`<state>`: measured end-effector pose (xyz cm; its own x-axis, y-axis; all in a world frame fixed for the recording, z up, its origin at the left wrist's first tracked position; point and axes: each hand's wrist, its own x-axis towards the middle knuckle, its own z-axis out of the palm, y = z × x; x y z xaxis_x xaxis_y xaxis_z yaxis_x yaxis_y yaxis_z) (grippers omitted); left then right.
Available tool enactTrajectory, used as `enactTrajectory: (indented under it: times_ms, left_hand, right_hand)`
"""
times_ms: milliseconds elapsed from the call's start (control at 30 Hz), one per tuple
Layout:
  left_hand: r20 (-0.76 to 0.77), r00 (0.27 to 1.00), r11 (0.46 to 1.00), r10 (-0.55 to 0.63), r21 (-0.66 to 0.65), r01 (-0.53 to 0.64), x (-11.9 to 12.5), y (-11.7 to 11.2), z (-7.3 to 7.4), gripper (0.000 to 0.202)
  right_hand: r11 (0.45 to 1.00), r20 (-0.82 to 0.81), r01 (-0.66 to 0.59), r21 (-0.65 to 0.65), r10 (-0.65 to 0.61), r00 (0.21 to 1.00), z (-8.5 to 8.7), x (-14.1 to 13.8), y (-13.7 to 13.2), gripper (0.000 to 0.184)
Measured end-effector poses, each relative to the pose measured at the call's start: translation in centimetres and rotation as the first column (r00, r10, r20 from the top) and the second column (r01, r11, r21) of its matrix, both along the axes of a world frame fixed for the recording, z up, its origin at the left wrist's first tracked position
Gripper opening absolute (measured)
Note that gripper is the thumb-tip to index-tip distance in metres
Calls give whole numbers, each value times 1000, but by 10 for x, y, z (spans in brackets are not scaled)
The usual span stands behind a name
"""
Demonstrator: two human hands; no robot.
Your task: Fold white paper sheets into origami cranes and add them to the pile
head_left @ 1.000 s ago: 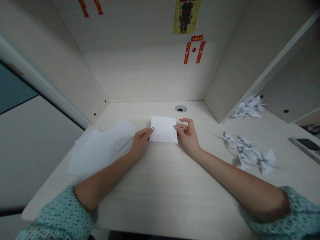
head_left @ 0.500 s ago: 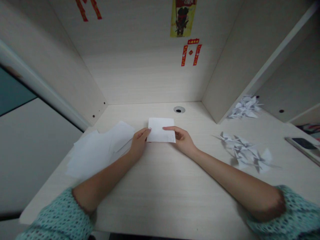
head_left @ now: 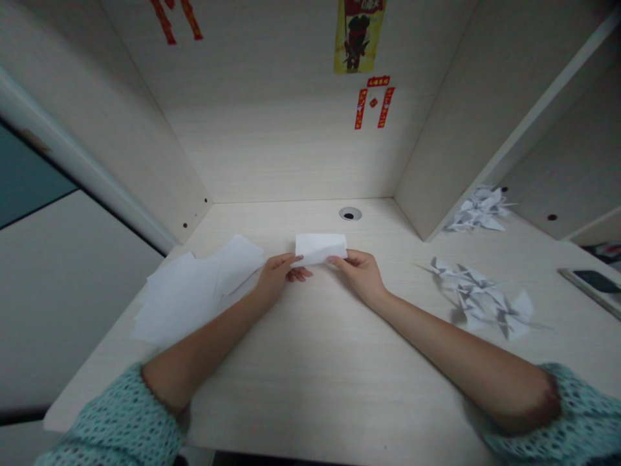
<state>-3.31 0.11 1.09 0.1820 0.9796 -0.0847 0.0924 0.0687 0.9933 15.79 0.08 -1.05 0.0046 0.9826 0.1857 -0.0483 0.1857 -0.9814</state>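
Note:
A small sheet of white paper is held between my two hands near the middle of the desk, its near edge bent upward. My left hand pinches the lower left corner between thumb and finger, while its other fingers spread below the sheet. At the opposite end, my right hand grips the lower right corner, thumb on top and fingers behind. Left of my left hand lies a pile of loose white sheets.
Folded paper cranes lie in a cluster on the right. Behind the divider sits another heap of folded white paper. A phone rests at the far right. The desk has a round cable hole at the back.
The sheet, flat and facing me before, now shows a shorter face with its near edge bent. My right thumb has slid down to the lower right corner; both hands have shifted slightly right.

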Motion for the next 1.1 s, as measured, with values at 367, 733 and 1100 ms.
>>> enactTrajectory:
  times_ms: [367,733,1100]
  left_hand:
    - [29,1000,984,3,181,-8,-2,-3,-12,55]
    - [-279,953,962,116,272,-37,8,-24,6,51]
    - [-329,927,925,181,377,-46,10,-25,4,36]
  right_hand:
    - [995,-218,84,-62,-96,971,6,-2,-1,32]
    - [998,-41,-52,29,53,998,10,-9,-17,46]
    - [991,-103,132,7,-131,986,10,-7,-11,26]
